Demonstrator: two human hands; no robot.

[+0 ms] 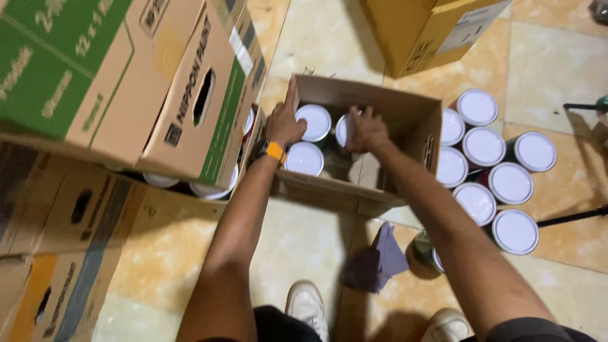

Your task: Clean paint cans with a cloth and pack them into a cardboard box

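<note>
An open brown cardboard box [405,111] lies on the tiled floor in front of me, holding three round cans with white lids. My left hand [283,121], with an orange band at the wrist, rests on the box's left wall beside one white-lidded can [315,122]; its fingers are together and it holds nothing I can make out. My right hand [366,132] reaches into the box and grips a tilted can [344,130] by its top. A third can [304,158] stands at the box's near left corner.
Several more white-lidded cans [484,147] stand grouped on the floor right of the box. One can [425,252] lies tipped beside a grey cloth [379,259]. Stacked printed cartons [126,82] fill the left side, and another carton [430,28] sits at the top. My shoes [308,307] show below.
</note>
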